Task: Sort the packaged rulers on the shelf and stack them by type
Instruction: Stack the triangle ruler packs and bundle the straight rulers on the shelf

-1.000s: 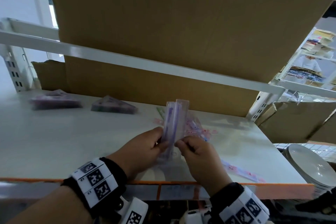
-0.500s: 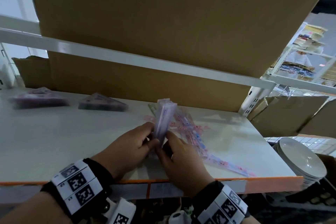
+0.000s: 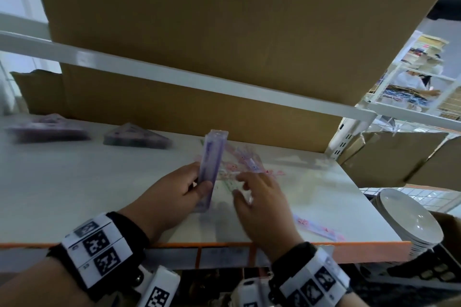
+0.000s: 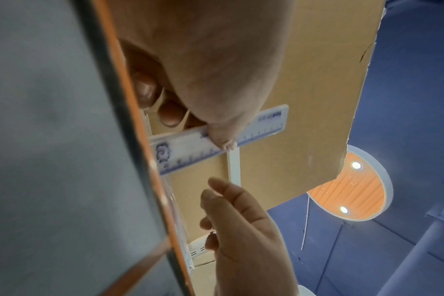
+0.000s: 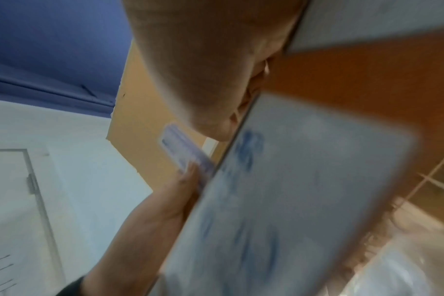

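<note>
While my L hand grips the purple ruler bundle upright, loose rulers lie just beyond my open R hand, long axes slanting R.

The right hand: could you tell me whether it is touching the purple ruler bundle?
Apart. In the head view the right hand hovers open beside the purple ruler bundle, white shelf showing between; only the left hand grips it.

White shelf, cardboard boxes behind, plates right
</note>
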Demonstrator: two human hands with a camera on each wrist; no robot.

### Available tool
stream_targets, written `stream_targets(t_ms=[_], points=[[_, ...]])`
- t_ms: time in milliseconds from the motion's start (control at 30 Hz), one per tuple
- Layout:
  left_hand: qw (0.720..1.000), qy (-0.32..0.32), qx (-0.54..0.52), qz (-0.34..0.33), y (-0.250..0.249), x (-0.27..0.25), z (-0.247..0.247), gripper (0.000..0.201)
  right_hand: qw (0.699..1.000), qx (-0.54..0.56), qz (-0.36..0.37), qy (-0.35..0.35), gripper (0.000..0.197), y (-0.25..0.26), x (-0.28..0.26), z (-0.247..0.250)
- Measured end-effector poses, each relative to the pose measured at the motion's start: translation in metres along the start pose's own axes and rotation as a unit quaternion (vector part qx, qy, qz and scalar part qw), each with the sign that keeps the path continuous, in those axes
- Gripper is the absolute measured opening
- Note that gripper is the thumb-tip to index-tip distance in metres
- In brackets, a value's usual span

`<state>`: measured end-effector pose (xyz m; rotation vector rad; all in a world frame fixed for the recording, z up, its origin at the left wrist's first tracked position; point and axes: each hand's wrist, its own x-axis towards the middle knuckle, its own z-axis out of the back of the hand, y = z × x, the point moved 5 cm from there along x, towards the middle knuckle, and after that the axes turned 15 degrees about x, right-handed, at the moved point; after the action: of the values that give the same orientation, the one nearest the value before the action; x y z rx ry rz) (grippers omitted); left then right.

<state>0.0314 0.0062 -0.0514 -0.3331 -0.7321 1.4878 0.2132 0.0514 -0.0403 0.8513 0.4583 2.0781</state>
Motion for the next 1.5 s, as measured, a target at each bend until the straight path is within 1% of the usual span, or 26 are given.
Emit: stream_targets(t_ms=[33,100,133,167,233,333,433,533,567,633,667,733,767,867,933,1033,1067,1167,1233,1367,1433,1500], points=[[1.0,-0.006,-0.009,0.003,0.0,0.0,0.001,0.009,0.999,-0.041,-0.018,0.011,0.033,-0.008,0.004,0.007],[1.0,-0.014,-0.021,0.003,-0.001,-0.001,0.002,0.017,0.988,-0.112,-0.074,0.072,0.027,-0.026,0.01,0.018],[1.0,-0.015,-0.013,-0.004,-0.002,-0.001,0.003,0.021,0.981,-0.136,-0.089,0.105,0.022,-0.033,0.011,0.021],[1.0,-0.017,-0.001,-0.016,-0.004,-0.001,0.005,0.026,0.975,-0.153,-0.095,0.133,0.018,-0.039,0.011,0.022],[0.999,-0.021,0.017,-0.032,-0.007,-0.001,0.008,0.031,0.966,-0.17,-0.098,0.171,0.018,-0.046,0.012,0.024],[0.999,-0.02,0.027,-0.04,-0.007,-0.001,0.008,0.032,0.96,-0.186,-0.112,0.179,0.024,-0.059,0.018,0.035],[0.999,-0.008,0.026,-0.03,-0.004,-0.001,0.006,0.03,0.943,-0.239,-0.108,0.204,0.023,-0.066,0.022,0.04],[1.0,-0.009,0.014,-0.024,-0.003,-0.001,0.006,0.03,0.942,-0.246,-0.107,0.202,0.02,-0.059,0.024,0.035],[1.0,-0.01,0.009,-0.024,-0.003,-0.001,0.006,0.03,0.942,-0.243,-0.113,0.203,0.024,-0.055,0.024,0.031],[1.0,-0.01,0.006,-0.018,-0.003,-0.001,0.006,0.027,0.934,-0.249,-0.11,0.232,0.034,-0.049,0.024,0.021],[1.0,-0.007,0.004,-0.013,-0.003,-0.002,0.006,0.025,0.931,-0.25,-0.108,0.243,0.032,-0.046,0.025,0.018],[1.0,-0.005,-0.006,-0.007,-0.003,-0.002,0.006,0.024,0.933,-0.245,-0.098,0.244,0.022,-0.041,0.029,0.017],[1.0,-0.004,-0.011,-0.005,-0.004,-0.003,0.006,0.025,0.934,-0.243,-0.098,0.244,0.023,-0.04,0.031,0.018],[1.0,-0.001,-0.015,-0.001,-0.005,-0.003,0.008,0.026,0.941,-0.221,-0.109,0.234,0.035,-0.035,0.03,0.017],[1.0,-0.001,-0.019,0.005,-0.004,-0.003,0.007,0.025,0.944,-0.225,-0.085,0.227,0.032,-0.029,0.028,0.014],[1.0,-0.004,-0.021,0.011,-0.002,-0.003,0.008,0.024,0.961,-0.179,-0.093,0.189,0.024,-0.026,0.035,0.025],[1.0,-0.003,-0.022,0.012,-0.002,-0.003,0.008,0.023,0.965,-0.154,-0.107,0.182,0.022,-0.028,0.038,0.031],[1.0,-0.001,-0.017,0.011,-0.002,-0.002,0.008,0.022,0.972,-0.023,-0.182,0.147,0.021,-0.039,0.045,0.049],[1.0,-0.003,-0.013,0.013,-0.003,-0.002,0.008,0.022,0.972,0.034,-0.206,0.111,0.022,-0.043,0.047,0.06],[0.999,0.005,-0.027,0.021,-0.003,-0.002,0.008,0.021,0.965,0.113,-0.221,0.081,0.021,-0.05,0.045,0.068],[0.999,0.011,-0.039,0.027,-0.003,-0.002,0.007,0.02,0.952,0.185,-0.234,0.072,0.02,-0.055,0.04,0.067],[0.998,0.014,-0.052,0.033,-0.003,-0.002,0.006,0.017,0.93,0.272,-0.241,0.059,0.025,-0.054,0.033,0.063]])
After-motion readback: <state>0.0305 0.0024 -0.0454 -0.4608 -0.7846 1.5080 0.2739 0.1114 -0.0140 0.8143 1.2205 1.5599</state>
